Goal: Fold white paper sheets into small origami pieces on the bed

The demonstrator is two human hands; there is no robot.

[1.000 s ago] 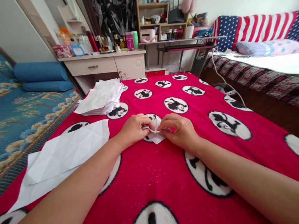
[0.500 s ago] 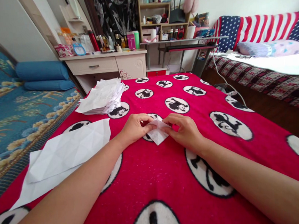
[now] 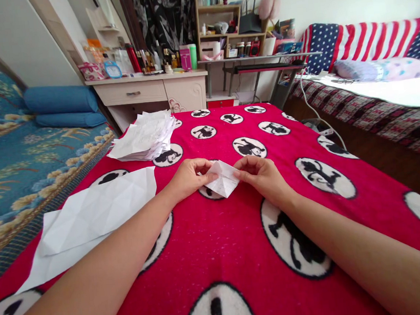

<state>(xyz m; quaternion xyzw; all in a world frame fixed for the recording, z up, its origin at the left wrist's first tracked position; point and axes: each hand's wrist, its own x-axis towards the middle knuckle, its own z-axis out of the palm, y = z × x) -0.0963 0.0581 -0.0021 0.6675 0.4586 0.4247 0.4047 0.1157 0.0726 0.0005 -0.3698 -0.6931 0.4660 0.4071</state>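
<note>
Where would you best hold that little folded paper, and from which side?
Probably at its left and right corners, coming in from both sides, thumbs on top: the folded paper is small and diamond-shaped, one corner pointing toward the camera, and the left hand and right hand pinch it there.

Open blanket (image 3: 210, 241) runs to the right of the right hand (image 3: 263, 175) and ahead beyond it. Left of the left hand (image 3: 187, 180), creased sheets (image 3: 100, 208) lie in the way, with a paper stack (image 3: 142, 136) farther ahead.
</note>
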